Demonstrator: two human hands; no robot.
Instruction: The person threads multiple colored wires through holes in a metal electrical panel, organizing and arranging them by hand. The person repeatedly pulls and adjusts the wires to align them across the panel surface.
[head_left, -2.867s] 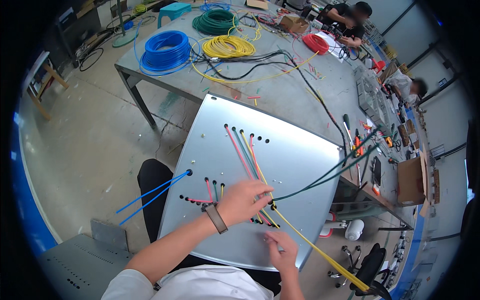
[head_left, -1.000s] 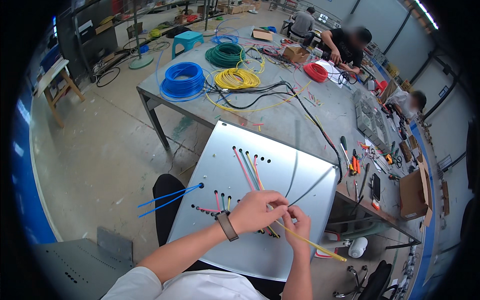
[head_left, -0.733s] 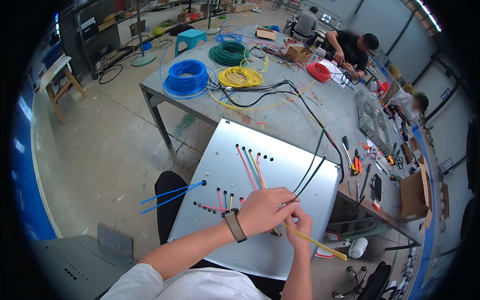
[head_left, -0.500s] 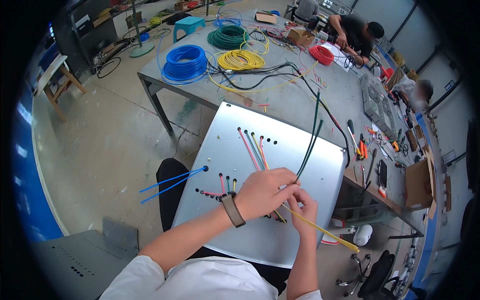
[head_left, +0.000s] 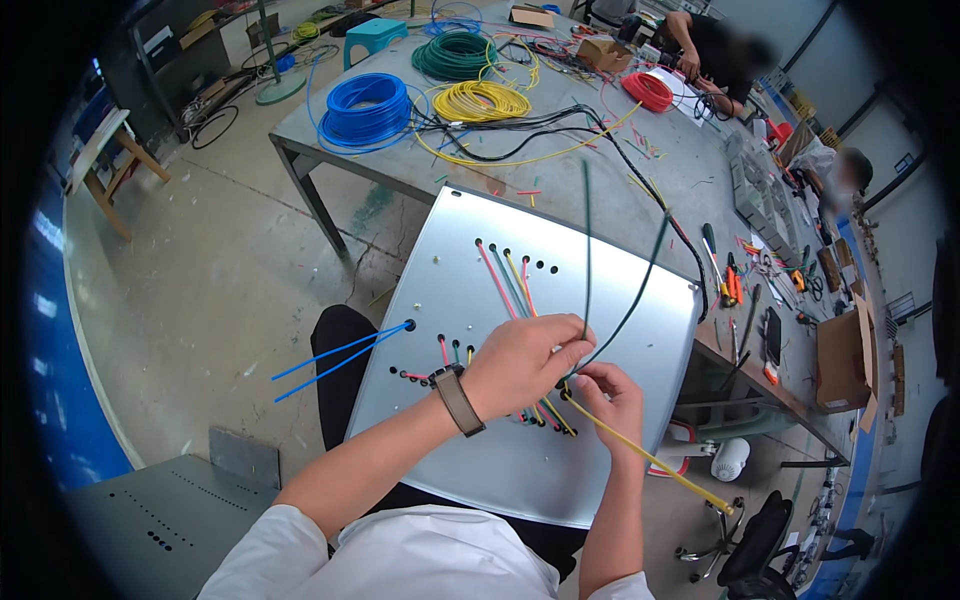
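Note:
A silver metal panel (head_left: pixel 500 470) lies across my lap, with coloured wires threaded through its holes. My left hand (head_left: pixel 535 358), wearing a wristwatch (head_left: pixel 459 402), pinches a green wire (head_left: pixel 587 250) that stands upright above its fingertips. Beside it, my right hand (head_left: pixel 612 402) has its fingers curled at the base of a second green wire (head_left: pixel 642 285), which bows out to the right; the exact grip is partly hidden. A yellow wire (head_left: pixel 655 463) comes out near these fingers and crosses my right wrist. Two blue wires (head_left: pixel 335 357) stick out at the panel's left.
On the grey worktable (head_left: pixel 600 180) ahead lie blue (head_left: pixel 365 112), green (head_left: pixel 455 57), yellow (head_left: pixel 480 102) and red (head_left: pixel 648 92) wire coils. Hand tools (head_left: pixel 732 280) and a cardboard box (head_left: pixel 845 355) are at the right. A co-worker (head_left: pixel 705 50) works at the far side.
The two green wires, close together before, have spread apart: one now stands upright at my left hand, the other bows right. My left hand has shifted slightly; the panel appears a little higher.

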